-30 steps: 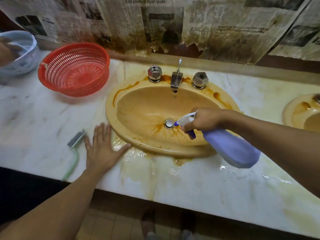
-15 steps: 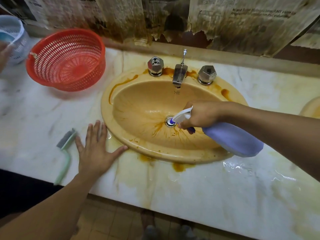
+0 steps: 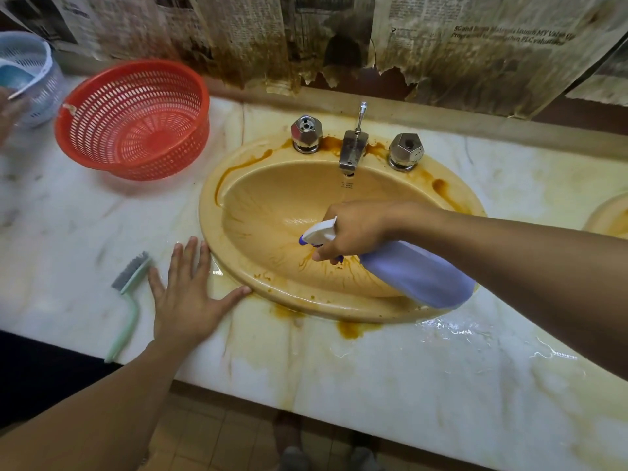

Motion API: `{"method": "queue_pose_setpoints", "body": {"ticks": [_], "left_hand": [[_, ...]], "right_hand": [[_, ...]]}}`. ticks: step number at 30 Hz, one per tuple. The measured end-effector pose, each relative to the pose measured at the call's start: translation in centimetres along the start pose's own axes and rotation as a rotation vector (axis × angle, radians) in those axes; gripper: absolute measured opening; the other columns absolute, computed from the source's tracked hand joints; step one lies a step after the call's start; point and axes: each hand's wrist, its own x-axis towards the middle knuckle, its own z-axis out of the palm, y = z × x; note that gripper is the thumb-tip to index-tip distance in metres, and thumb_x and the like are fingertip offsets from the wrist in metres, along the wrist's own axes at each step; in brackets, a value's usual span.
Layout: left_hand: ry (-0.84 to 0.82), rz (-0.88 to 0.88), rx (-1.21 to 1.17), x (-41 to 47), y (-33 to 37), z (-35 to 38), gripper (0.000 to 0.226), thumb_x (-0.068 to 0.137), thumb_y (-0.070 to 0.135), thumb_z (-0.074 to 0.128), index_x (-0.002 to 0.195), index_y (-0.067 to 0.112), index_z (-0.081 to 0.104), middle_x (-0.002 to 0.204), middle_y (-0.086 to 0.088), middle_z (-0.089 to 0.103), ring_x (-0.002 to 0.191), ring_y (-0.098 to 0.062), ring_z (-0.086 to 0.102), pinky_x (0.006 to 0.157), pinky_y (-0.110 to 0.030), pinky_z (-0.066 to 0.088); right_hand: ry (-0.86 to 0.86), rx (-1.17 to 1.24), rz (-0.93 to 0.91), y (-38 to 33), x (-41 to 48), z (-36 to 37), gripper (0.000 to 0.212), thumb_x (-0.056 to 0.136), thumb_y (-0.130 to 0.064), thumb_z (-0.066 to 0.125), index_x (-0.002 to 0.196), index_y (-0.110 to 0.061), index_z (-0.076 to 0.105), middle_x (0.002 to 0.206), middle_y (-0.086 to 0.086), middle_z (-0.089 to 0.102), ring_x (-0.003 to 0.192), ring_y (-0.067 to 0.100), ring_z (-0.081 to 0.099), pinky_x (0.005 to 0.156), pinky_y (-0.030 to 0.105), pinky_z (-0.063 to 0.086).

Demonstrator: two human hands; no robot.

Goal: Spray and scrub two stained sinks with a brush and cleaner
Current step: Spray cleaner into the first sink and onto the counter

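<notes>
A yellow oval sink point(image 3: 272, 198) streaked with brown stains is set in the marble counter point(image 3: 390, 385). My right hand point(image 3: 353, 232) grips a purple spray bottle point(image 3: 414, 273) over the bowl, its white nozzle pointing left at the stained basin; the drain is hidden behind it. My left hand point(image 3: 187, 294) lies flat on the counter with fingers spread, its thumb touching the sink's front-left rim. A green-handled brush point(image 3: 127, 300) with grey bristles lies on the counter just left of that hand. The rim of a second stained sink point(image 3: 608, 215) shows at the right edge.
A red plastic basket point(image 3: 136, 120) stands at the back left, with a pale blue basket point(image 3: 30, 76) beyond it and another person's hand point(image 3: 10, 110) beside it. A tap point(image 3: 353, 144) with two knobs sits behind the bowl. Stained newspaper point(image 3: 458, 45) covers the wall. The counter right of the sink is wet.
My right hand has moved the spray bottle a little left across the bowl, so the nozzle now covers the drain. My left hand stays flat beside the rim.
</notes>
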Motion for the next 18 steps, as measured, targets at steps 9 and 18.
{"method": "queue_pose_setpoints", "body": {"ticks": [9,18], "left_hand": [[-0.012,-0.002,-0.004,0.1,0.0,-0.2,0.119,0.075,0.101,0.015,0.166,0.026,-0.001,0.172,0.009,-0.012,0.155,-0.009,-0.023,0.124,-0.061,-0.007],[-0.008,0.003,-0.008,0.1,0.1,-0.3,0.121,0.074,0.102,0.014,0.166,0.024,0.001,0.172,0.008,-0.010,0.155,-0.009,-0.022,0.124,-0.061,-0.008]], "right_hand": [[0.009,-0.037,0.042,0.2,-0.9,0.3,0.017,0.093,-0.043,0.068,0.091,-0.027,0.063,0.079,-0.009,0.075,0.081,0.011,0.067,0.070,0.031,0.048],[0.006,-0.001,0.098,2.1,-2.3,1.0,0.022,0.092,-0.047,0.067,0.084,-0.026,0.064,0.070,-0.009,0.075,0.076,0.006,0.067,0.083,0.035,0.055]]}}
